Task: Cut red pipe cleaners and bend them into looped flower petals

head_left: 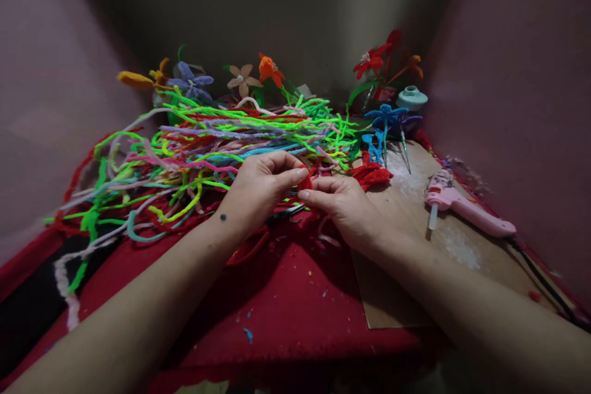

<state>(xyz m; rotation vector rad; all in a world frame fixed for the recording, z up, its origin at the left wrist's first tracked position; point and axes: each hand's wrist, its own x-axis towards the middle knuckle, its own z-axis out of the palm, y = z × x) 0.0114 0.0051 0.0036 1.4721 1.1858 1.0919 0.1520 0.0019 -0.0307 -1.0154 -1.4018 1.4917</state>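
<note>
Between both sets of fingertips is a short, bent red pipe cleaner (pixel 305 181), held above the red cloth. My left hand (pixel 263 181) pinches it from the left, thumb against the curled fingers. From the right, my right hand (pixel 339 200) pinches its lower end between thumb and forefinger. Partly hidden under the hands lie scissors (pixel 290 212) with dark handles. A bundle of red pipe cleaner pieces (pixel 370 176) rests just beyond my right hand. The big heap of colourful pipe cleaners (pixel 240 135) spreads behind my left hand.
A pink glue gun (pixel 466 206) lies on a brown board (pixel 392 301) at right, its cord running to the lower right. Blue pipe cleaner flowers (pixel 386 116) stand near a pale teal bottle (pixel 412 98). More flowers (pixel 190 81) line the back. Scraps dot the red cloth (pixel 286 314).
</note>
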